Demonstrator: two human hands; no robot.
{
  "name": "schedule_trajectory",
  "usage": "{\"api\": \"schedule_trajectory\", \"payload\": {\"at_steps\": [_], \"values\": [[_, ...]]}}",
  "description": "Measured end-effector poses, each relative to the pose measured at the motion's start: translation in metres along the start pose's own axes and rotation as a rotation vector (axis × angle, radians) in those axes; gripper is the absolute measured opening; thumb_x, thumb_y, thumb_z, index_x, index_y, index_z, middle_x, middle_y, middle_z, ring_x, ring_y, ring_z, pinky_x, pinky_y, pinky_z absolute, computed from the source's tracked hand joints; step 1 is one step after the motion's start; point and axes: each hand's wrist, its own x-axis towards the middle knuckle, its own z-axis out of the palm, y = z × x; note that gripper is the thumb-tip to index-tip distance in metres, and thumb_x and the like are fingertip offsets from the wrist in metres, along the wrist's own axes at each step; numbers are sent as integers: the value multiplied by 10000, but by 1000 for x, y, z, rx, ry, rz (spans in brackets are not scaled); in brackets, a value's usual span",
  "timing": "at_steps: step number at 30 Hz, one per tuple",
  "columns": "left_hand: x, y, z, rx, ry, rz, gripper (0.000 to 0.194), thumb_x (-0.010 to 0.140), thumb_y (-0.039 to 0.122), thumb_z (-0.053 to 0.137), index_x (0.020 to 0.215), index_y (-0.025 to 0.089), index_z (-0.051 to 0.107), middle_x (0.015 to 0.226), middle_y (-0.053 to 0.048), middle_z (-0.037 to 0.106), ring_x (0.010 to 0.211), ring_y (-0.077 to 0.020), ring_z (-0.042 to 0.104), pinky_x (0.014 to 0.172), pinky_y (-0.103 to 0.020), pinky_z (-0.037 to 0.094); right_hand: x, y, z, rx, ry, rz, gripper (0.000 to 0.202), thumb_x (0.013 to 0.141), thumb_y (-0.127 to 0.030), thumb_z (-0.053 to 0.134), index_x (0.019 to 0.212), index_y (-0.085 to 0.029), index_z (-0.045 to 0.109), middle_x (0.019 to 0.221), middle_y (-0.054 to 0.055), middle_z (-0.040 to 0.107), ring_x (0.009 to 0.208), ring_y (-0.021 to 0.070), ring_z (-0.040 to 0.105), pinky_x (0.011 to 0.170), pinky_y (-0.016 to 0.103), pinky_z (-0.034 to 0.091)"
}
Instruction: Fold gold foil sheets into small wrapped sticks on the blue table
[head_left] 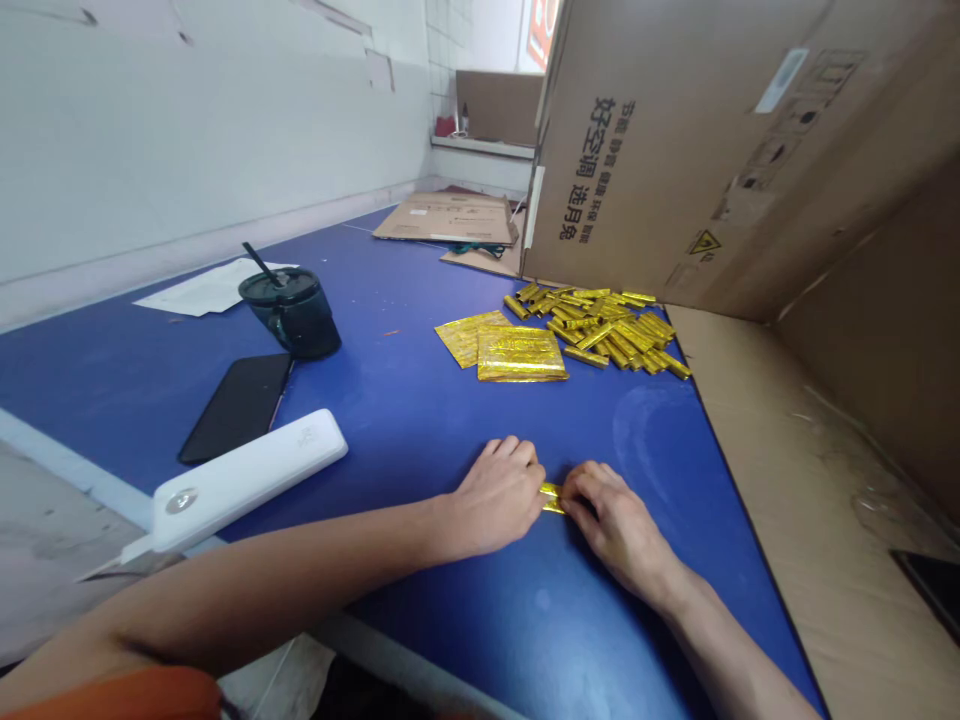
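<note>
Between my two hands a small piece of gold foil lies on the blue table. My left hand has its fingers curled over the foil's left end. The fingers of my right hand are pinched together on its right end. Most of the piece is hidden under the fingers. Beyond my hands lies a stack of flat gold sheets, with another gold sheet partly beneath it. To the right of the stack is a loose pile of gold foil rolls.
On the left of the blue table are a dark cup with a straw, a black phone, a long white device and white paper. A large cardboard box stands behind the pile; flat cardboard lies farther back.
</note>
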Motion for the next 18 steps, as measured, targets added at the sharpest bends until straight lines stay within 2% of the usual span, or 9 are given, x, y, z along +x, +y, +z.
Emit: {"api": "schedule_trajectory", "payload": {"at_steps": [3, 8, 14, 18], "values": [[-4, -5, -2, -115, -6, -5, 175, 790, 305, 492, 718, 151, 535, 796, -34, 502, 797, -178, 431, 708, -296, 360, 0, 0, 1, -15, -10, -5, 148, 788, -86, 433, 694, -193, 474, 742, 19, 516, 707, 161, 463, 706, 323, 379], [-13, -13, -1, -254, 20, -1, 138, 786, 237, 518, 685, 142, 519, 820, -20, 516, 818, -149, 435, 770, -264, 355, 0, -1, 0, -25, -16, -8, 155, 793, -85, 427, 693, -196, 466, 743, 18, 517, 701, 163, 455, 679, 312, 378], [-10, -11, 0, -132, 38, -78, 168, 779, 240, 500, 645, 145, 533, 811, -29, 512, 789, -164, 436, 717, -291, 358, 0, -4, -1, -58, -15, -2, 168, 805, -90, 411, 692, -196, 475, 747, 21, 515, 706, 166, 454, 676, 311, 380], [-5, -9, -3, -21, 18, -88, 197, 774, 284, 496, 644, 152, 563, 796, -41, 519, 776, -181, 438, 677, -310, 347, -2, -6, -2, -79, -20, -22, 173, 826, -121, 400, 817, -210, 548, 781, 34, 519, 734, 174, 463, 673, 312, 385]]}}
